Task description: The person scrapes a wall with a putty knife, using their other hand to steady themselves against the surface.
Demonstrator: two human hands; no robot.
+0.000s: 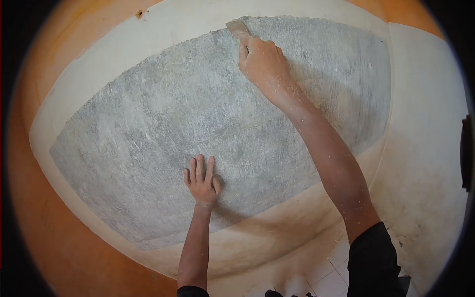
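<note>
My right hand (267,64) is closed around a scraper (239,30), raised high on the wall. The scraper's flat blade touches the upper edge of a rough grey patch (148,123), where it meets the white painted border (114,54). Lower down, my left hand (202,180) rests on the grey surface with its fingers spread and nothing in it. White specks of dust cling to my right forearm. The handle of the scraper is mostly hidden inside my fist.
Orange paint (37,208) surrounds the white border on the left and at the top. A white wall (425,114) adjoins on the right at a corner, with a dark object (466,153) at its edge. Light floor tiles (329,282) show below, between my arms.
</note>
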